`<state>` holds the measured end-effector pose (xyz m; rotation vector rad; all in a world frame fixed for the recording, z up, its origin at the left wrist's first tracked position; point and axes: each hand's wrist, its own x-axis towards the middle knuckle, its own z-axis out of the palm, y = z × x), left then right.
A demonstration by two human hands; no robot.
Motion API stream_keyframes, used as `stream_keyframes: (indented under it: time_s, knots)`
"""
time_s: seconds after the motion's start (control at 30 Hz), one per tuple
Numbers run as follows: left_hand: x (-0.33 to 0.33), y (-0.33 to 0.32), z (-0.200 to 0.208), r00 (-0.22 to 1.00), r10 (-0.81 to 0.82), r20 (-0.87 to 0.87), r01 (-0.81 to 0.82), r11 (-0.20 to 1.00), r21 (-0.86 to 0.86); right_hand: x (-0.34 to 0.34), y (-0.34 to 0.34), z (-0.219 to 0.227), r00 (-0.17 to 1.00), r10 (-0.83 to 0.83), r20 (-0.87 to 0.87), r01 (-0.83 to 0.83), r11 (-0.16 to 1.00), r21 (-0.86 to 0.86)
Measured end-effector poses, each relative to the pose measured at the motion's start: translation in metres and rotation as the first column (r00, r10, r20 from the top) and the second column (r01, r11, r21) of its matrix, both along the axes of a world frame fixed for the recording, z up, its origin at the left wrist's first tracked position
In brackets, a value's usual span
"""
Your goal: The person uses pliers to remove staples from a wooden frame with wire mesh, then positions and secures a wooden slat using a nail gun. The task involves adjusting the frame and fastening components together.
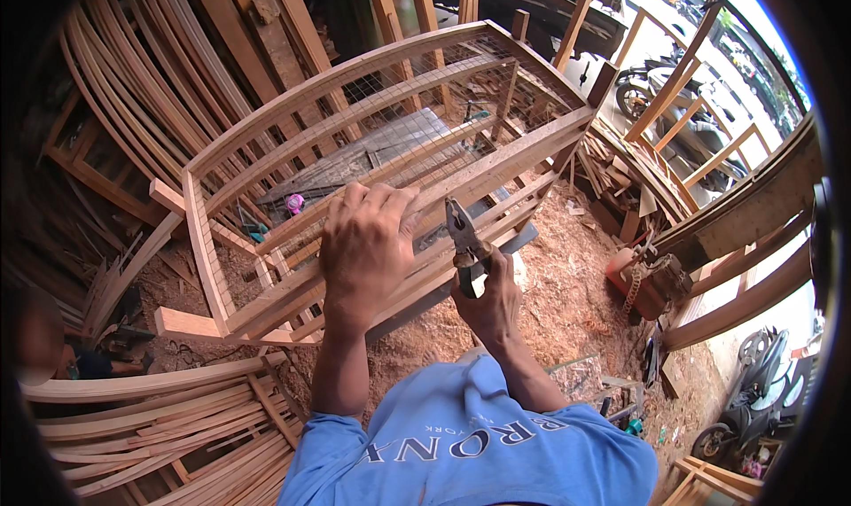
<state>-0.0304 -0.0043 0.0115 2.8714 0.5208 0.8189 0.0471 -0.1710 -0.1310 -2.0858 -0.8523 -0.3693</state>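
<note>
A large wooden frame (519, 158) with slats and a curved far rail stands in front of me. Thin wire mesh (401, 74) stretches across its openings. My left hand (363, 251) lies over the near rail, back upward, its fingers bent over the wood and the fingertips hidden. In my right hand (493, 300) is a pair of pliers (462, 231) with dark handles, fingers wrapped round them. The worn metal jaws point up and away, beside the near rail and just right of my left hand. Whether the jaws touch the wood or wire I cannot tell.
Inside the frame's outline appear a pink round object (294, 204) and a grey board (372, 156). Wood strips (168, 426) are stacked at lower left. Shavings (567, 267) cover the ground. A red machine (640, 280) stands right, with motorcycles (767, 391) beyond.
</note>
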Motion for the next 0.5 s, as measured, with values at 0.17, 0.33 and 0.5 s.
stream_keyframes:
  time_s: [0.17, 0.33, 0.5]
  knots:
    - [-0.0003, 0.0013, -0.0003, 1.0, -0.008, 0.004, 0.008, 1.0, 0.002, -0.0014, 0.0007, -0.0041, 0.985, 0.064, -0.163, -0.058, 0.997, 0.043]
    - [0.0008, -0.0004, 0.0008, 1.0, -0.007, 0.012, 0.007, 1.0, 0.001, 0.0005, -0.0022, -0.0037, 0.951, 0.144, -0.275, -0.138, 0.99, 0.043]
    - [0.0008, -0.0022, 0.0019, 1.0, -0.002, 0.007, 0.002, 1.0, 0.003, 0.0025, -0.0073, -0.0013, 0.954, 0.107, -0.281, -0.106, 0.994, 0.019]
